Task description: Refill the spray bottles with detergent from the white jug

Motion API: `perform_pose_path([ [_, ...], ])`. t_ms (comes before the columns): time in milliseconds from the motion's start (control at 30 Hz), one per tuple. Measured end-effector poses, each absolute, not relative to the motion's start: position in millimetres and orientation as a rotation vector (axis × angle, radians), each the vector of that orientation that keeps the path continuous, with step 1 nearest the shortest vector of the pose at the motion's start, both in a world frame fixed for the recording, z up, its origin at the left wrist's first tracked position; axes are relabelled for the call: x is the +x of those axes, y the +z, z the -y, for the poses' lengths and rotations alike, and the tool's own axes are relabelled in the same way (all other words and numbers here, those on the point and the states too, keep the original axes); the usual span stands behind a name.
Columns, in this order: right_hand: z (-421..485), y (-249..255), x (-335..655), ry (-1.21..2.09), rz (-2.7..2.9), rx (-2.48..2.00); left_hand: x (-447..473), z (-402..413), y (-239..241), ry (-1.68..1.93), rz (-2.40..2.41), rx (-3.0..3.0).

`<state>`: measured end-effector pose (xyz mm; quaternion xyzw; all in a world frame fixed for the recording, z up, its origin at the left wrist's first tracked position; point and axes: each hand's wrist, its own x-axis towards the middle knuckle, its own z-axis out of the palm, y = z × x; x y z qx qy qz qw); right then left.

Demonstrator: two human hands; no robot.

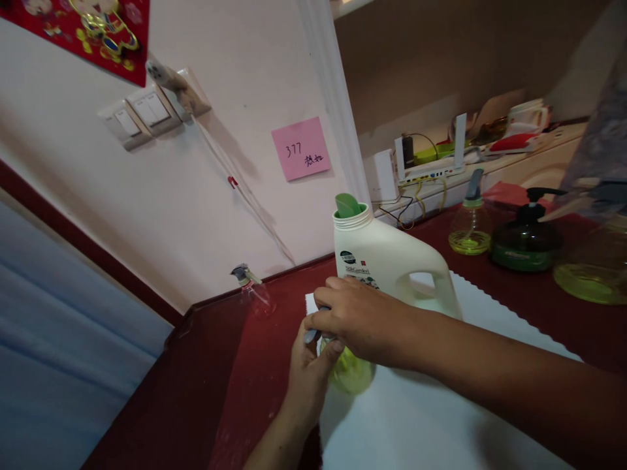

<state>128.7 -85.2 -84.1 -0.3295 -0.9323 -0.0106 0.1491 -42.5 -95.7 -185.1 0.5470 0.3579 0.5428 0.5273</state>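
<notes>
A small clear spray bottle [353,375] with yellow-green liquid stands on the white sheet in front of me. My left hand [309,365] is closed round its neck from the left. Over the top, my right hand [360,320] is closed on the grey spray head [312,335], most of which the fingers hide. Whether the head sits fully on the neck I cannot tell. Just behind my hands stands a large cream detergent jug [392,251], its mouth uncapped, with a green leaf-shaped piece [347,205] sticking up from it.
A small empty-looking clear spray bottle [257,297] stands by the wall on the dark red table [206,365]. At right are another spray bottle [470,225], a dark pump bottle [526,238] and a larger bottle [595,274] of yellow liquid. A white router [434,173] sits behind.
</notes>
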Motion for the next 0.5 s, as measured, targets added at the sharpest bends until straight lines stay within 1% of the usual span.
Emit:
perform_pose_path([
  [133,85,-84,129,-0.045,2.676,-0.954,-58,89,-189,1.121,-0.776,1.240],
  [200,86,-84,129,-0.048,2.679,-0.957,-65,85,-191,1.087,-0.778,1.231],
  [400,88,-83,129,-0.049,2.681,-0.977,-63,84,-190,1.094,-0.760,1.297],
  [500,87,-82,128,-0.039,2.689,-0.975,-53,90,-190,1.176,-0.764,1.293],
])
